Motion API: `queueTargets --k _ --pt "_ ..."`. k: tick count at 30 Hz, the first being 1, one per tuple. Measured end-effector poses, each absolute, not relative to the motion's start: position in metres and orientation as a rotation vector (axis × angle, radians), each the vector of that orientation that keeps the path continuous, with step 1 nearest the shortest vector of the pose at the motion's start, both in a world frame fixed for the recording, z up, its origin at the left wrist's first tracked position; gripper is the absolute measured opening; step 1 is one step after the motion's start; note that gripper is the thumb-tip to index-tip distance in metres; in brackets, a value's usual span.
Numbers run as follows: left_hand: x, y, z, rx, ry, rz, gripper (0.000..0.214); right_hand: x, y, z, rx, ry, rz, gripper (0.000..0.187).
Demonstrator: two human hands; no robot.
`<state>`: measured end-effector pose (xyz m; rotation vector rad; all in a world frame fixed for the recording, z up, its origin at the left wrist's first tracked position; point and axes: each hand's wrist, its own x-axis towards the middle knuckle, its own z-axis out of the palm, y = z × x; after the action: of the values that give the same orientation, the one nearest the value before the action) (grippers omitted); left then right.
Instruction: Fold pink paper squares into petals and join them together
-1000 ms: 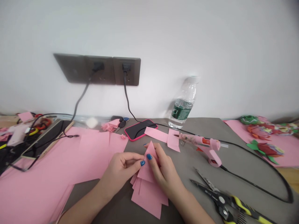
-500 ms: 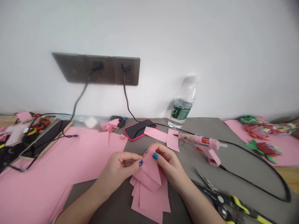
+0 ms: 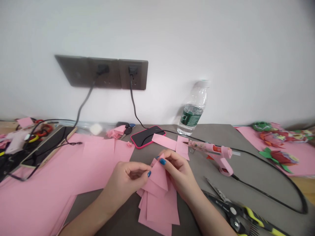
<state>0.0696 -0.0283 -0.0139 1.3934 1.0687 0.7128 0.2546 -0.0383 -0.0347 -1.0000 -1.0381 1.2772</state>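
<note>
Head view: left hand (image 3: 126, 175) and right hand (image 3: 178, 173) pinch folded, pointed pink paper (image 3: 158, 175).

Bright even light, soft shadows, wide-angle distortion at edges

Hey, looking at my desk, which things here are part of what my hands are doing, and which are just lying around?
In use: left hand, right hand, the folded pink paper between them, the loose pink paper sheets beneath it.

Just lying about: hot glue gun, yellow-handled shears, smartphone, water bottle, paper flowers.
</note>
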Motion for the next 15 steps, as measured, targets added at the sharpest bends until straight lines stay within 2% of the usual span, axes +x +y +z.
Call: queueTargets --k 5,10,15 --pt "0.0727 -0.0303 -0.0096 1.497 1.087 0.729 0.02 0.2539 -0.0356 -0.0373 -0.988 -0.976 1.256 0.021" --pt "0.074 -0.0335 -0.0067 1.666 1.082 0.708 0.016 0.2528 -0.0358 -0.0351 -0.992 -0.996 1.245 0.023" --pt "0.0751 -0.0352 -0.0077 1.975 1.099 0.661 0.034 0.2516 -0.0375 -0.034 -0.963 -1.039 1.254 0.022"
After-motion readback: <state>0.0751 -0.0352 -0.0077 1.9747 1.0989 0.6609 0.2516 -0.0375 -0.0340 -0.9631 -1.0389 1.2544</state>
